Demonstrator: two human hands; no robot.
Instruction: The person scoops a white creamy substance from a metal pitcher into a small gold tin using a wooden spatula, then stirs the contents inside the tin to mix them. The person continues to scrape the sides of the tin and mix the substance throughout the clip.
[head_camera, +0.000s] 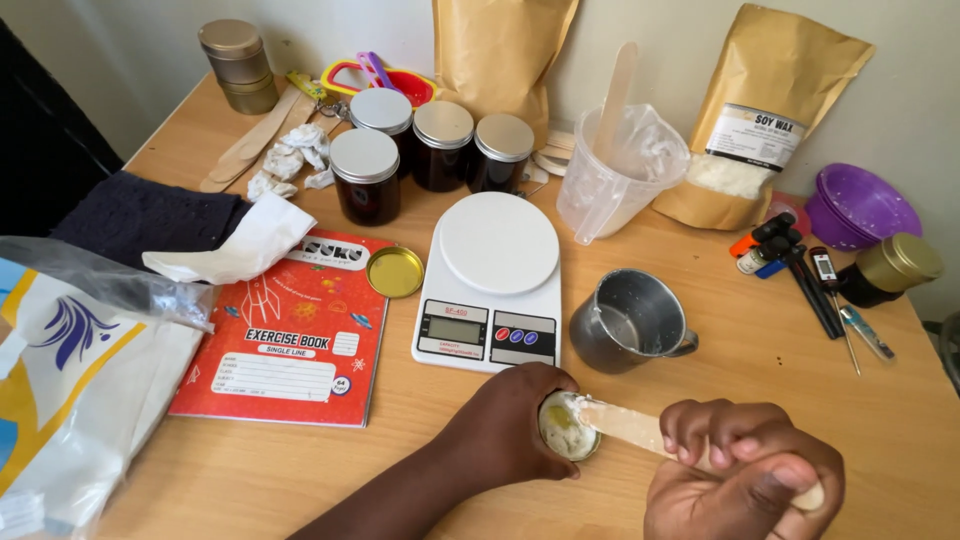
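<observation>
Left hand (505, 425) wrapped around a small round tin (568, 427) of pale wax, fingers closed on its side, tin tilted toward the camera at the near edge of the wooden surface (400, 470). Right hand (745, 475) curled shut around a flat wooden stick (625, 420), tip pressed into the wax inside the tin. Just behind the hands, a metal mug (630, 320) standing upright, and beside it to the left a white kitchen scale (492, 280). Left of the scale, a red exercise book (290, 340) lying flat, with a loose gold lid (394, 271) at its upper right corner. Further back, four dark glass jars (425, 150) with silver lids, a clear plastic jug (620, 170) holding another stick, and a brown paper pouch (765, 120) leaning against the wall.
</observation>
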